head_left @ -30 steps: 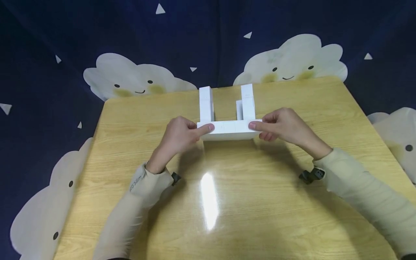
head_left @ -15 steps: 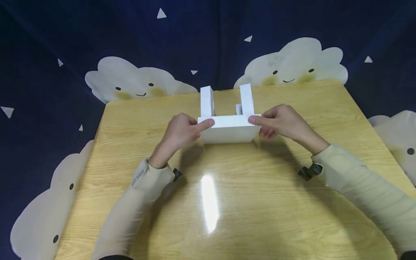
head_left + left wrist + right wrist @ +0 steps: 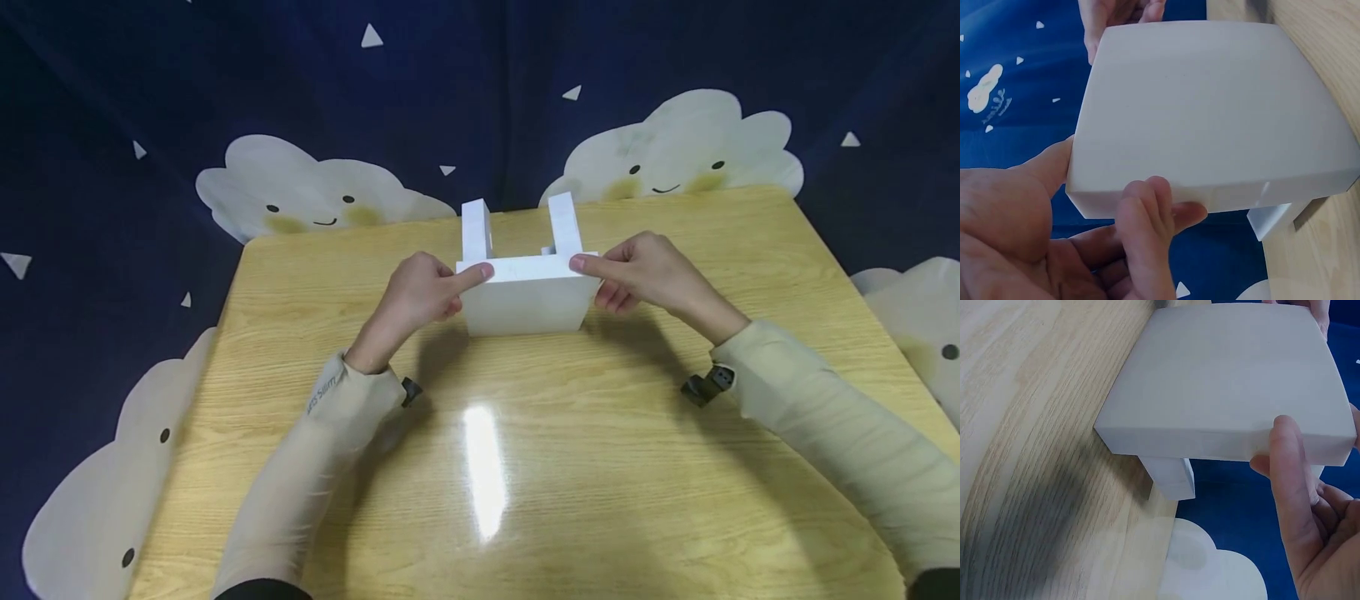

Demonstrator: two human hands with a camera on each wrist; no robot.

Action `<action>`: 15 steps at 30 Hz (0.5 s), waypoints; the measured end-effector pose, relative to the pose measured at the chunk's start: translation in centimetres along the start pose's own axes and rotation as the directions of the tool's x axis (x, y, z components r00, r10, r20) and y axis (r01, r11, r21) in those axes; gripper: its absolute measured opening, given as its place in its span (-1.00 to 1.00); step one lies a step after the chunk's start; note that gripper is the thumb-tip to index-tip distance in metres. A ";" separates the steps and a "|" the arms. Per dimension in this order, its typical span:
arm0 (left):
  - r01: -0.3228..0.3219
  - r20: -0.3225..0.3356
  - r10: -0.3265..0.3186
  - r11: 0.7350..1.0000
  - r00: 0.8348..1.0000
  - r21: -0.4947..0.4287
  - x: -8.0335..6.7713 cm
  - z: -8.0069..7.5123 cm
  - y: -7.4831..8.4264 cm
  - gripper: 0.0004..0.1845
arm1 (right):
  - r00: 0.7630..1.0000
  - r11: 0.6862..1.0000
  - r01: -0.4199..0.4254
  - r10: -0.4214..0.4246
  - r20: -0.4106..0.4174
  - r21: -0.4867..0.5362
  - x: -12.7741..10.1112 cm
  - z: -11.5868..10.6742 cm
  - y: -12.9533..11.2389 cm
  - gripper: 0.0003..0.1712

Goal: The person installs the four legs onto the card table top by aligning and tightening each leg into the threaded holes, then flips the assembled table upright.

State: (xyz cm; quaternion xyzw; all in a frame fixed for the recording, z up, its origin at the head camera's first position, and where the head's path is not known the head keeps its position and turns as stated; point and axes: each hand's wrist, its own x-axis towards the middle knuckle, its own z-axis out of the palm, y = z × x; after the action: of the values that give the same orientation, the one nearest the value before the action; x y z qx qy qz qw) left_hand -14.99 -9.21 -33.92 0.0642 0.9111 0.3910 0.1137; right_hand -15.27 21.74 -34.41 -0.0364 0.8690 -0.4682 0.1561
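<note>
A small white table (image 3: 527, 307) with a flat square top and blocky legs stands tilted up on one edge. Its top faces me in the head view, and the legs point toward the far side. At its left upper corner, my left hand (image 3: 420, 290) grips the edge with the thumb laid along it. My right hand (image 3: 647, 271) grips the right upper corner the same way. In the left wrist view the plain tabletop (image 3: 1204, 106) fills the middle, fingers curled at its side. One leg (image 3: 1169, 478) shows beneath the top in the right wrist view; other legs are partly hidden.
The work surface is a wooden table (image 3: 585, 467) with a bright glare streak in its middle. A dark blue curtain (image 3: 300, 75) with white clouds and triangles hangs behind it and along its sides.
Both hands have raised the upper edge of the white table, tipping it away. More of the flat top faces me now, and the legs look shorter behind it.
</note>
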 end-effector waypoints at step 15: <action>0.082 0.025 -0.081 0.997 0.996 -0.015 0.9 -0.4 0.4 -0.25 | 0.998 0.998 0.005 -0.009 -0.054 -0.057 0.7 0.0 0.3 -0.12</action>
State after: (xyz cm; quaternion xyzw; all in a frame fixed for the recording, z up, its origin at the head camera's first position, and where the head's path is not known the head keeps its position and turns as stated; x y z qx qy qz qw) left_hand -15.91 -8.99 -33.52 0.0308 0.9083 0.3926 0.1412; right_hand -15.93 21.76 -34.86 -0.0311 0.8858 -0.4446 0.1296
